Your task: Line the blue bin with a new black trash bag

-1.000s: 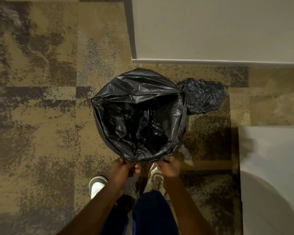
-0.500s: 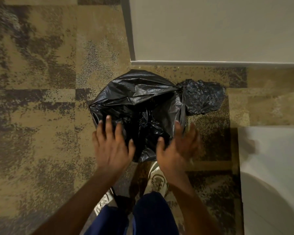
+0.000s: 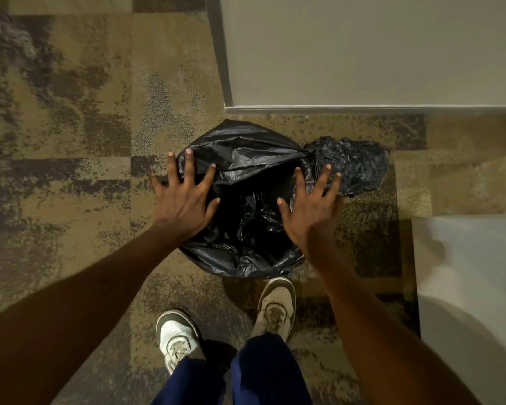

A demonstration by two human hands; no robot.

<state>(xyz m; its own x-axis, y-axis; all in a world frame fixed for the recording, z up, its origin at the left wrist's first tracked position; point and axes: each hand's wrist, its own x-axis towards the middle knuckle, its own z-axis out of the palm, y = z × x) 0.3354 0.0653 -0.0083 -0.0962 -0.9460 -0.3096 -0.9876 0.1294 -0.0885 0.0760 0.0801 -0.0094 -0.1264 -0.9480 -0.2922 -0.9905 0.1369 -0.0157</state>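
Note:
A black trash bag (image 3: pixel 246 153) is draped over the whole rim of the bin on the carpet, so none of the bin's blue shows. The bag's mouth gapes open, with crumpled black plastic deep inside. My left hand (image 3: pixel 184 197) hovers palm down over the left side of the rim, fingers spread, holding nothing. Over the right side my right hand (image 3: pixel 311 206) is spread the same way and holds nothing. A knotted bunch of bag plastic sits at the far right of the rim.
A second crumpled black bag (image 3: pixel 354 165) lies on the carpet right of the bin. A grey wall panel (image 3: pixel 362 54) stands just behind. A white surface (image 3: pixel 473 273) is at the right. My two shoes (image 3: pixel 275 308) stand just in front of the bin.
My hands let go of the bag's near edge, rose and spread over the bin, then moved further out to its left and right sides.

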